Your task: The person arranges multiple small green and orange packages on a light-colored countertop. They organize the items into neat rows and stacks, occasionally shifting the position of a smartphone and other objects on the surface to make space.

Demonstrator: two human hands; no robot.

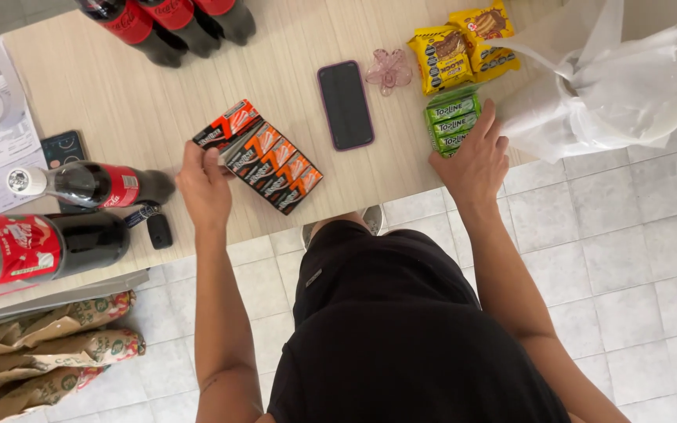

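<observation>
My left hand [204, 186] grips one black-and-orange pack [227, 125], lifted at the upper left end of a row of several matching packs [277, 168] lying on the light wooden counter [276, 63]. My right hand [476, 159] rests on a stack of green packs [451, 117] near the counter's front edge, fingers curled over them. A white plastic bag [605, 90] sits right beside that hand.
A dark phone [345, 104] and a pink flower-shaped clip [389, 70] lie mid-counter. Yellow snack packets [464, 47] sit at the back right. Dark soda bottles stand at the back [174, 23] and lie at the left [80, 186]. Paper bags [41, 345] rest below, over tiled floor.
</observation>
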